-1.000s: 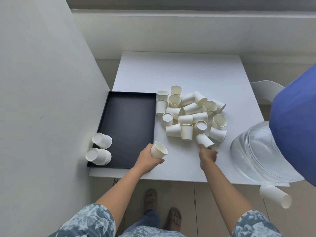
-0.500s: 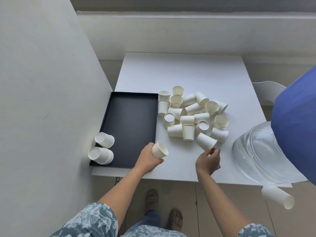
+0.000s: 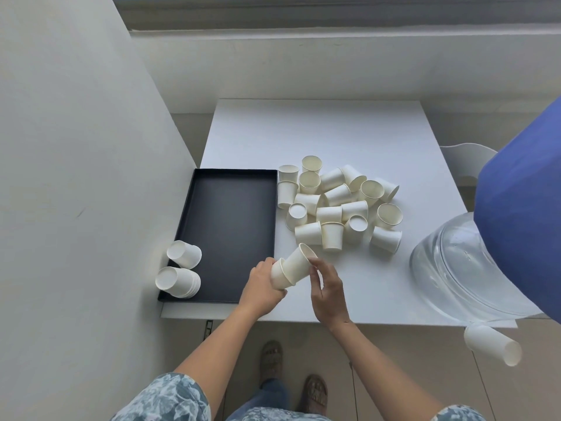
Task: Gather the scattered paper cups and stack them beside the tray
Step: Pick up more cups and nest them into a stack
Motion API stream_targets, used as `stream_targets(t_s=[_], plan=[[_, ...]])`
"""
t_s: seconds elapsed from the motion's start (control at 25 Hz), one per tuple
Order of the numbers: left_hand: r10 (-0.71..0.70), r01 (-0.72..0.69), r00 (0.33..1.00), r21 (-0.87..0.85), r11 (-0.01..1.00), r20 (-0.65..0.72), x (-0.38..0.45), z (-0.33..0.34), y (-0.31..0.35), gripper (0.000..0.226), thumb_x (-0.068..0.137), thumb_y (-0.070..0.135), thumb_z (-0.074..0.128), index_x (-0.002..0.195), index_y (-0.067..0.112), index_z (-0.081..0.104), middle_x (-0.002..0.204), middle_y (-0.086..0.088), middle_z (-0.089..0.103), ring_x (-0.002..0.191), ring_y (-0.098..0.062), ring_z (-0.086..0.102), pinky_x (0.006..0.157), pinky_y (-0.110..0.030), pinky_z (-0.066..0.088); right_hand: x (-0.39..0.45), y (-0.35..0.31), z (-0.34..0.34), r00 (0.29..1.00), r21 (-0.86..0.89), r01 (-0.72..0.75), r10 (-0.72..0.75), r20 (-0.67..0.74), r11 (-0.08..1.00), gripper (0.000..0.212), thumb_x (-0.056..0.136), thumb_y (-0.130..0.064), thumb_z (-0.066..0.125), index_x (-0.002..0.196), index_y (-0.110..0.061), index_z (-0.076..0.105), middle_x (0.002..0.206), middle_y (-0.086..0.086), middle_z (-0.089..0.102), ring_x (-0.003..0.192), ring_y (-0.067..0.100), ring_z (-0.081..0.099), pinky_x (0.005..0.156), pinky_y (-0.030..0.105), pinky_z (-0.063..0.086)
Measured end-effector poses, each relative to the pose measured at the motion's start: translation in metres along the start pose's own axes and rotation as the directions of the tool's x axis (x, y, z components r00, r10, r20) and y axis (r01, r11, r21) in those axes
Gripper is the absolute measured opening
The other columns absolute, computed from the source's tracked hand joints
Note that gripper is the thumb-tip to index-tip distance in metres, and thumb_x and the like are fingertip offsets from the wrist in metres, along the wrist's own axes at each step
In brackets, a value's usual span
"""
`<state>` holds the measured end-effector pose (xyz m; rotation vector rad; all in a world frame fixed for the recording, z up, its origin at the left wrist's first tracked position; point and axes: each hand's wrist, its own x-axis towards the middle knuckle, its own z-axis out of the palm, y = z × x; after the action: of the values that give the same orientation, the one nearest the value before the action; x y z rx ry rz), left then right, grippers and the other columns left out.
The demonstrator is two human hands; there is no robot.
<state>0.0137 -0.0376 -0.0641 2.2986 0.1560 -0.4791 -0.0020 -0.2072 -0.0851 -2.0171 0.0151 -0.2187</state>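
1. Left hand [image 3: 261,287], lower centre of frame: fingers curled round a paper cup [image 3: 277,276] lying on its side, mouth toward the right.
2. Right hand [image 3: 329,291], just right of it: fingers [image 3: 315,273] half-extended, tips touching the rim end of a second paper cup [image 3: 299,262]. That cup is tilted, its base pushed partway into the mouth of the left hand's cup. Whether the thumb closes on the cup cannot be told.
3. Both nested cups are held above the white desk [image 3: 318,132], near its front edge, just beyond the lower right corner of the black tray [image 3: 230,226].
4. Loose pile of paper cups [image 3: 337,205], centre of frame, on the desk just right of the tray: some upright, some upside down, some on their sides, many touching each other.
5. Left edge of the tray, lower left: a short stack of cups [image 3: 179,282] on its side, and a single tipped cup [image 3: 184,254] just above it in the frame, both against the grey wall [image 3: 76,177].
6. Right side of frame: a clear plastic dome [image 3: 449,268] on the desk's right front corner, partly under a large blue shape [image 3: 522,208].
7. Lower right: another paper cup [image 3: 491,344] on its side, below the desk's front edge.
8. Bottom of frame: patterned sleeves [image 3: 170,399] and two sandalled feet [image 3: 291,378] on the floor.
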Motion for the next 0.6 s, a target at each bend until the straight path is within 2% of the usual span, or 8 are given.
stream_targets(t_s=[0.12,0.2,0.28,0.36,0.48,0.6], plan=[[0.008,-0.008,1.000,-0.029,1.000,-0.003,-0.002,0.003,0.003,0.053,0.076,0.020,0.076,0.119,0.031,0.046,0.109,0.010,0.049,0.109,-0.021,0.051,0.084,-0.049,0.054,-0.004,-0.002,0.005,0.996,0.081,0.015,-0.022,0.085,0.997,0.026,0.101,-0.005,0.051,0.119,-0.020,0.064,0.112,-0.015,0.064,0.106,0.006,0.061,0.090,0.015,0.047],[0.015,-0.016,1.000,-0.089,0.996,-0.014,-0.005,0.005,0.008,0.063,0.078,0.024,0.078,0.128,0.034,0.041,0.118,0.012,0.052,0.113,-0.019,0.052,0.088,-0.048,0.053,-0.009,-0.005,0.011,0.989,0.129,-0.019,0.000,0.146,0.991,0.029,0.101,-0.007,0.048,0.115,-0.026,0.065,0.111,-0.018,0.067,0.105,0.005,0.063,0.088,0.013,0.047],[0.039,-0.039,0.999,-0.083,0.996,0.002,-0.008,0.004,0.011,0.085,0.081,0.033,0.077,0.146,0.046,0.024,0.127,0.016,0.048,0.115,-0.014,0.052,0.089,-0.043,0.053,-0.013,-0.008,0.015,0.976,0.163,-0.071,0.035,0.214,0.984,0.035,0.101,-0.008,0.046,0.109,-0.036,0.065,0.105,-0.018,0.069,0.102,0.009,0.064,0.085,0.014,0.049],[0.068,-0.067,0.997,-0.016,0.998,0.037,-0.010,0.001,0.012,0.092,0.084,0.040,0.073,0.148,0.058,0.010,0.125,0.017,0.045,0.110,-0.011,0.053,0.083,-0.041,0.054,-0.014,-0.008,0.016,0.968,0.173,-0.087,0.041,0.249,0.981,0.036,0.101,-0.010,0.045,0.106,-0.039,0.066,0.102,-0.014,0.069,0.100,0.012,0.066,0.084,0.015,0.050],[0.071,-0.072,0.996,0.033,0.997,0.049,-0.010,-0.001,0.008,0.079,0.086,0.042,0.072,0.140,0.059,0.018,0.119,0.015,0.045,0.109,-0.013,0.052,0.083,-0.044,0.055,-0.006,-0.005,0.013,0.969,0.126,-0.109,0.077,0.235,0.986,0.020,0.103,-0.022,0.048,0.110,-0.031,0.065,0.105,-0.015,0.069,0.104,0.010,0.065,0.085,0.013,0.049],[0.055,-0.056,0.998,0.020,0.998,0.021,-0.011,0.000,0.002,0.070,0.084,0.041,0.074,0.134,0.050,0.025,0.118,0.013,0.045,0.108,-0.015,0.052,0.086,-0.044,0.054,0.014,0.005,0.006,0.977,-0.002,-0.157,0.156,0.147,0.988,0.018,0.099,-0.018,0.058,0.117,-0.020,0.062,0.112,-0.010,0.064,0.106,0.006,0.061,0.095,0.023,0.048]])
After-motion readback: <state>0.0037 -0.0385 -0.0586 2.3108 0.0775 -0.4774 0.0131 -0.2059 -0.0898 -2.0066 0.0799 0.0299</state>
